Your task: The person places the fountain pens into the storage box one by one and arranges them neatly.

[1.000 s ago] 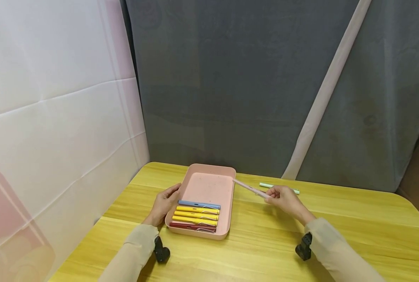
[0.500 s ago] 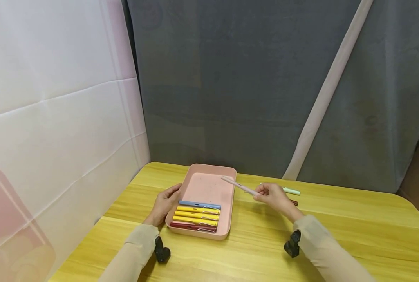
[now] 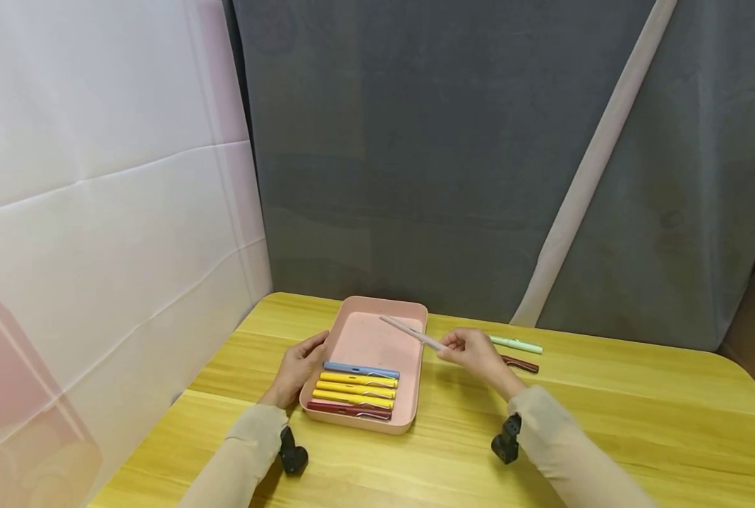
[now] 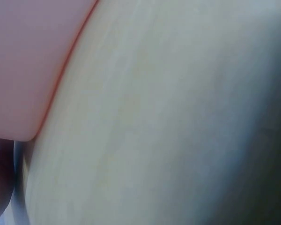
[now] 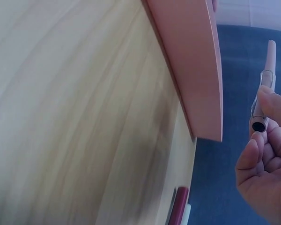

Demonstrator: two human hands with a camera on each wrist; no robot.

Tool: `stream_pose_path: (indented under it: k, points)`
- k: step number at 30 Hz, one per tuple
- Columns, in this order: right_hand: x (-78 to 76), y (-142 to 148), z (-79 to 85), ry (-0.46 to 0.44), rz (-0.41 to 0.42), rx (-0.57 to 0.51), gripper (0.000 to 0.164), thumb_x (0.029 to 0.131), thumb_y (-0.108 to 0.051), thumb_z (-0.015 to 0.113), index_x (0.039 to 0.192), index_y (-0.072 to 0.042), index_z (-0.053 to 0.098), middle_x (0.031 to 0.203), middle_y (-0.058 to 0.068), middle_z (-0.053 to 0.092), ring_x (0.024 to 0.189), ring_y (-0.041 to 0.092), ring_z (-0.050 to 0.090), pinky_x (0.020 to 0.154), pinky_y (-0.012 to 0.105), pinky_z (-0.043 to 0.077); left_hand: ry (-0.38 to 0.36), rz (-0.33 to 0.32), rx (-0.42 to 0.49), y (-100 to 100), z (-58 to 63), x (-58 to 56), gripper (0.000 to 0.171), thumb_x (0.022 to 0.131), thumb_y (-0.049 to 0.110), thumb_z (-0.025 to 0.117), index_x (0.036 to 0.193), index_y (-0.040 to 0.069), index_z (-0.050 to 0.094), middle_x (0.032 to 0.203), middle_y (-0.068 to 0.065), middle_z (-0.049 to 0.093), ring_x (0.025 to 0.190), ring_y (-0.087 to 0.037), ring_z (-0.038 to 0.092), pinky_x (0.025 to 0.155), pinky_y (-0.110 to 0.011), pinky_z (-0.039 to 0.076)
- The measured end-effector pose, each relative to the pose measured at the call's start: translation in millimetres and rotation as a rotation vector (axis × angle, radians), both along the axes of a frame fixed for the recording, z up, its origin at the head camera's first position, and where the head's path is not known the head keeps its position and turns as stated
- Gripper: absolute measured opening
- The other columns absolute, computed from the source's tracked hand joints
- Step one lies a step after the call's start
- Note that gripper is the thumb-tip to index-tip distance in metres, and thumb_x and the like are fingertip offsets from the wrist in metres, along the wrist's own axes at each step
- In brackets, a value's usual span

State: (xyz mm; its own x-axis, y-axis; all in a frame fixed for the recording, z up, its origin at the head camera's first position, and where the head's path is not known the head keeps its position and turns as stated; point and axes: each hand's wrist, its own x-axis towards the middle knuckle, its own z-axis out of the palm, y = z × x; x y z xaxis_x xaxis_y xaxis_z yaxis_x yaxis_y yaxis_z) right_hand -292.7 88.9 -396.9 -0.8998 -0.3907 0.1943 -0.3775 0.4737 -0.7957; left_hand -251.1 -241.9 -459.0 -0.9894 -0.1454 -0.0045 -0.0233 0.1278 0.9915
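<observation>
My right hand [image 3: 475, 353] pinches a pale pink pen [image 3: 409, 331] by its clip end, between thumb and fingers. The pen slants over the right rim of the pink tray [image 3: 384, 305], its far end above the tray floor. In the right wrist view the same pen [image 5: 270, 63] shows its wire clip and a dark round end. My left hand [image 3: 296, 368] rests against the tray's left side with fingers extended. Inside the tray's near half, a blue pen [image 3: 360, 370], several yellow pens [image 3: 355, 389] and a dark red pen [image 3: 348, 410] lie side by side.
On the table [image 3: 454, 437], right of the tray, lie a mint green pen [image 3: 517, 344] and a brownish red pen [image 3: 520, 364], both partly hidden behind my right hand. A grey curtain [image 3: 384, 176] hangs behind the table; a white one [image 3: 130, 247] stands at the left.
My right hand has moved left with the pale pink pen, bringing its far end over the tray. The brownish red pen has come into sight. My left hand and the tray stay put.
</observation>
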Motion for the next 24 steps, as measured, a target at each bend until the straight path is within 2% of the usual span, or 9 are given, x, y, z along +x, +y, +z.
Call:
stream_pose_path:
  k: [6,14,24]
  points:
    - [-0.5,-15,-3.1,-0.027,0.008,-0.022,0.01,0.082,-0.003,0.071,0.088,0.004,0.067,0.075,0.007,0.064,0.064,0.01,0.05,0.056,0.02,0.043,0.01,-0.007,0.01,1,0.3,0.8,0.044,0.099,0.017,0.048,0.141,0.004,0.043,0.145,-0.016,0.041,0.133,-0.029,0.038,0.107,-0.04,0.036]
    - [0.8,-30,-7.1,0.014,-0.002,-0.022,0.009,0.078,-0.003,0.074,0.084,0.003,0.069,0.071,0.004,0.063,0.062,0.009,0.048,0.054,0.018,0.04,0.005,-0.005,0.006,1,-0.2,-0.2,0.043,0.099,0.016,0.047,0.141,0.004,0.043,0.146,-0.016,0.04,0.134,-0.03,0.037,0.108,-0.043,0.035]
    - [1.8,-41,-10.6,-0.019,-0.007,-0.036,0.009,0.078,-0.003,0.074,0.084,0.001,0.068,0.07,0.003,0.061,0.061,0.01,0.046,0.051,0.018,0.038,0.016,-0.002,0.019,1,1.9,2.3,0.044,0.099,0.018,0.048,0.141,0.005,0.043,0.145,-0.016,0.041,0.131,-0.03,0.041,0.106,-0.038,0.038]
